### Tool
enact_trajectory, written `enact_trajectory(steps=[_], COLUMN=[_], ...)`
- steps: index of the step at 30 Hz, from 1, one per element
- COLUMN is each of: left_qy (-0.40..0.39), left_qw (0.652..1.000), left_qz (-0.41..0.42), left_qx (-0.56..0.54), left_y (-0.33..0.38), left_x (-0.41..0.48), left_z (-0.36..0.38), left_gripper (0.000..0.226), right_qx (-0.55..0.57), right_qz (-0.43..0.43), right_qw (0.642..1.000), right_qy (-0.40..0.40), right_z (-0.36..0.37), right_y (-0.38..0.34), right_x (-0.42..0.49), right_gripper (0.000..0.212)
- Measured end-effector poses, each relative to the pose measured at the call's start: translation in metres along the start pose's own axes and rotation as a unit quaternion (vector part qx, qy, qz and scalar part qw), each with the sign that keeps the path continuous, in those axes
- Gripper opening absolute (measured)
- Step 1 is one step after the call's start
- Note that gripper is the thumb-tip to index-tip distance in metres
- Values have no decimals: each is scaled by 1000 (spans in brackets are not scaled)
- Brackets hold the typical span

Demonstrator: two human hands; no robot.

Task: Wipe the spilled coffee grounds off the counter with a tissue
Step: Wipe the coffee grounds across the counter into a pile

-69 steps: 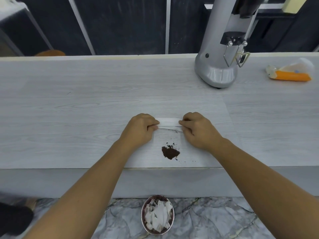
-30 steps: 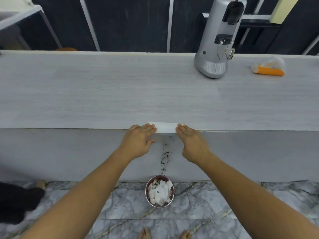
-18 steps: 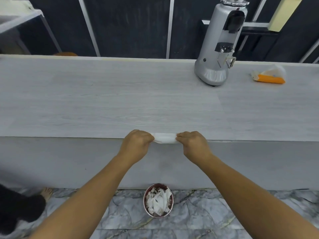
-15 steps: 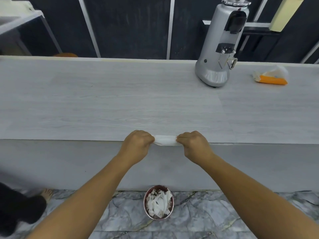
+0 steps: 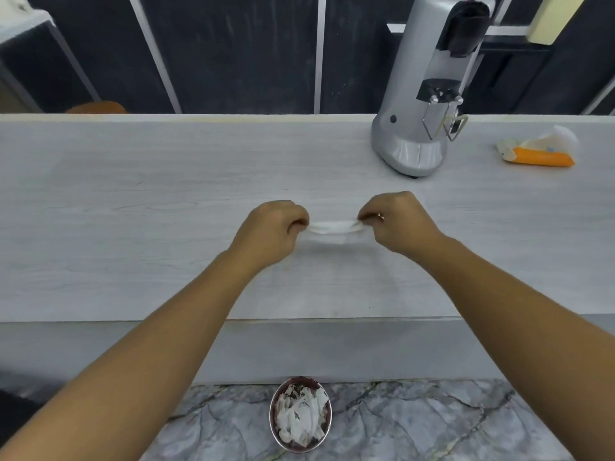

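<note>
A folded white tissue (image 5: pixel 333 227) is stretched between both hands, slightly above the pale wood-grain counter (image 5: pixel 133 211) near its middle. My left hand (image 5: pixel 270 232) pinches its left end and my right hand (image 5: pixel 396 221) pinches its right end. No pile of coffee grounds shows on the counter; only a tiny dark speck (image 5: pixel 370 307) lies near the front edge.
A silver coffee grinder (image 5: pixel 422 94) stands at the back right, with an orange-and-white tissue pack (image 5: pixel 539 151) further right. On the marble floor below the counter edge sits a round metal bin (image 5: pixel 301 414) holding used tissues.
The hands dragged the tissue to the front edge and the grounds fell down toward the bin. Both hands have since moved the tissue back up over the counter's middle.
</note>
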State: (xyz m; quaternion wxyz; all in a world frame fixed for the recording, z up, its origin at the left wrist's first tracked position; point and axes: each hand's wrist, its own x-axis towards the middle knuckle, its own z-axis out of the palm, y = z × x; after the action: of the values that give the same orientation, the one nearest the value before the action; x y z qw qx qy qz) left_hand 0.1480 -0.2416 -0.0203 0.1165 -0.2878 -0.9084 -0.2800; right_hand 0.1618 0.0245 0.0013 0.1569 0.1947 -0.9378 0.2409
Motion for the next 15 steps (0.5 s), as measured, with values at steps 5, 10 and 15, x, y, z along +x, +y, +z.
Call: enact_trajectory(steps=[5, 10, 15], left_qy=[-58, -101, -84], left_qw=[997, 992, 995], left_qz=[-38, -75, -58], left_qx=[21, 19, 21], left_y=[-15, -22, -22], left_x=[50, 55, 54], left_z=[33, 56, 65], left_gripper=[16, 29, 25], right_qx=[-19, -47, -48], right_qz=[61, 51, -6], right_qw=[997, 994, 997], right_qy=[-51, -84, -59], right_z=[21, 41, 54], right_y=[51, 67, 65], right_x=[28, 17, 8], right_gripper=[20, 24, 16])
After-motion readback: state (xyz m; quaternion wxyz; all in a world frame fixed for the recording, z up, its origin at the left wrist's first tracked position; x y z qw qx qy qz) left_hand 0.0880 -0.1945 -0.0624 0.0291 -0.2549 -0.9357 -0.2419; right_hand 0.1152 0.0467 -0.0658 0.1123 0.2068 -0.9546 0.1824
